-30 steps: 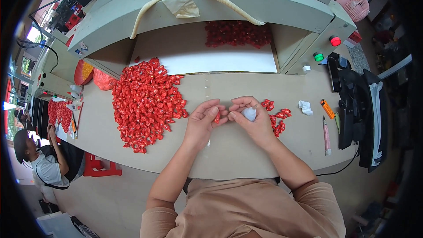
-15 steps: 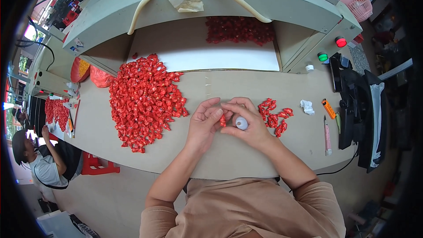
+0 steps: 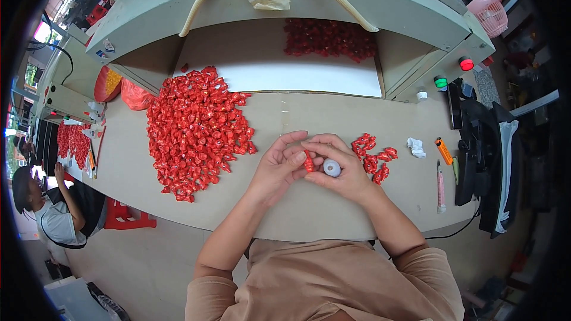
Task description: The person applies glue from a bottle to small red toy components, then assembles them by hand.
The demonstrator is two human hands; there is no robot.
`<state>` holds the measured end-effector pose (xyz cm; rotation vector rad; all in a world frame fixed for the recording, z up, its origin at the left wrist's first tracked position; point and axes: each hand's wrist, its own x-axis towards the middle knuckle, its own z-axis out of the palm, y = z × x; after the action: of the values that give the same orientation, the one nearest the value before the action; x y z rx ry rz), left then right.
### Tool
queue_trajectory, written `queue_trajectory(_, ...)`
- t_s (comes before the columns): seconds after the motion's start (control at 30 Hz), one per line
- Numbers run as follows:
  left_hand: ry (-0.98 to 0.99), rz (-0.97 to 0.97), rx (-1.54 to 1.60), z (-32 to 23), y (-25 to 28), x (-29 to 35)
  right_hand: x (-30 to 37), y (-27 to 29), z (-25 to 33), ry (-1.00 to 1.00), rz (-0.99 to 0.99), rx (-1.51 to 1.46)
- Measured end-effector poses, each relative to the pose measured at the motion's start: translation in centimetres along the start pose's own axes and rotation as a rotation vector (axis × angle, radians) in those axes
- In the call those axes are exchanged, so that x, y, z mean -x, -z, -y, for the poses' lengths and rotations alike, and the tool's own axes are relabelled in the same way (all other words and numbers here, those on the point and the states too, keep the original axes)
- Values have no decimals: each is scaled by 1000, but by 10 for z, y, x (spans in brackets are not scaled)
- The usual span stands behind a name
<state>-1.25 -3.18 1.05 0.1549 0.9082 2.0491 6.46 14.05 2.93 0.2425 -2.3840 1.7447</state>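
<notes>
Small red foil-wrapped piece (image 3: pixel 308 161) pinched upright between left hand (image 3: pixel 279 166) and right hand (image 3: pixel 342 169), above the beige bench (image 3: pixel 333 214). Small white round roll (image 3: pixel 332 168) gripped in right fingers. Large red heap (image 3: pixel 199 131) left, small cluster (image 3: pixel 372 157) right. Likely risk: slipping from fingertips, dropping among loose pieces.

the scene is lit evenly by soft, bright daylight, with stronger light seen at the far left edge. only faint shadows are cast on the bench (image 3: pixel 333 214). the centre is rendered sharp; straight edges are bent by the fisheye lens, and the frame is closed off by a black circular rim. the right side is left darker.
</notes>
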Motion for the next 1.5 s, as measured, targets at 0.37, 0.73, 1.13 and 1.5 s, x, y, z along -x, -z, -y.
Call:
queue_trajectory(0.37, -5, -23, 19, 3, -6, 1, 0, 0, -1, 7, 37, -30)
queue_trajectory(0.73, 56, 2, -75, 2, 1, 0, 1, 0, -7, 71, -20, 91)
queue_trajectory(1.13, 8, 7, -93, 5, -1, -1, 7, -5, 4, -183, -84, -83)
queue_trajectory(1.5, 25, 38, -101, 6, 1, -2, 6, -6, 6, -121, -103, -100)
